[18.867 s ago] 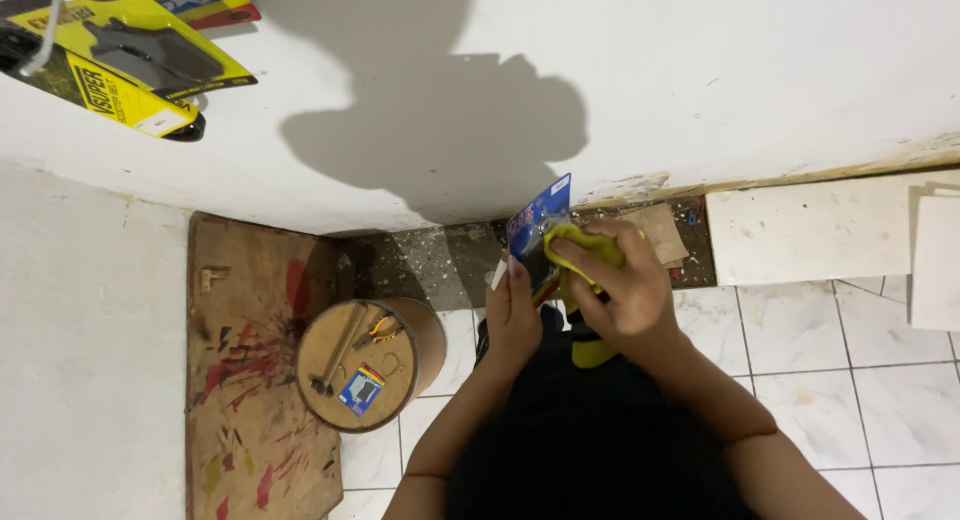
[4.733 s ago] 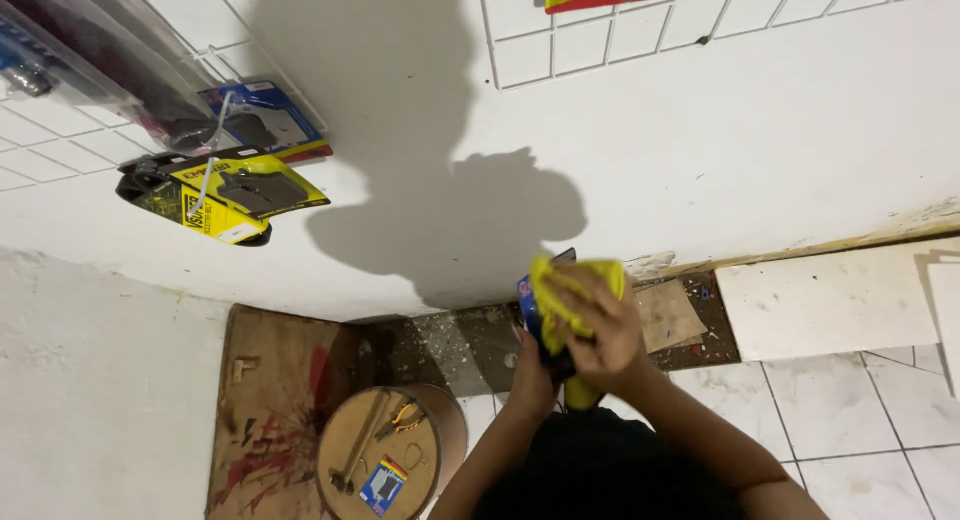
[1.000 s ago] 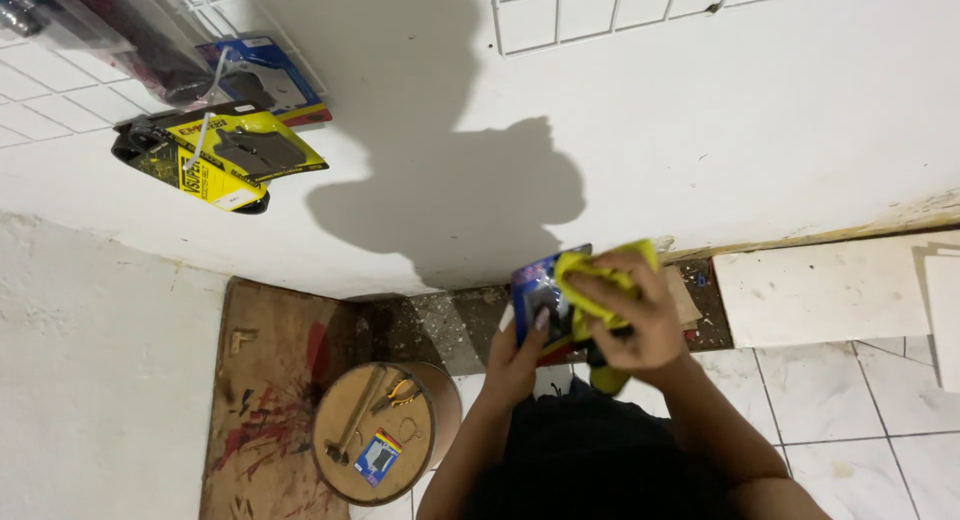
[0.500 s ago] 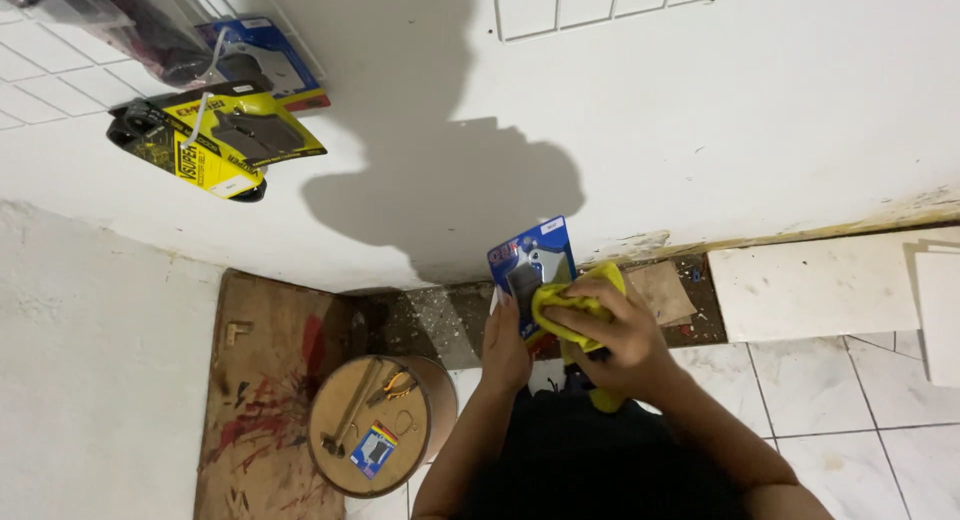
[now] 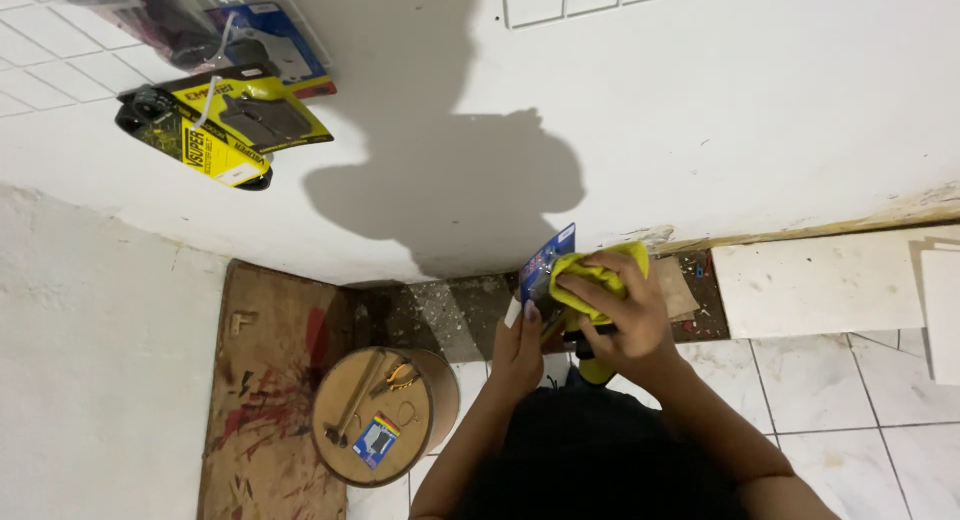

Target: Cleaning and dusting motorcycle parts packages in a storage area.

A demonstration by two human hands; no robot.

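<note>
I look down at my two hands in front of my dark shirt. My left hand (image 5: 520,342) grips a small blue carded package (image 5: 550,263) by its lower edge, holding it upright. My right hand (image 5: 622,310) is closed on a yellow cloth (image 5: 592,273) and presses it against the face of the package. The cloth and my fingers hide most of the package's front.
A round wooden stool (image 5: 378,416) below left carries a hammer, pliers and a small blue card. A paint-stained board (image 5: 268,400) lies beside it. Packaged tools (image 5: 222,120) hang on a wire grid on the white wall. Loose tiles (image 5: 822,280) lie at right.
The package and cloth have shifted slightly within my hands as my right hand rubs the cloth over the card. The view has tilted a little.
</note>
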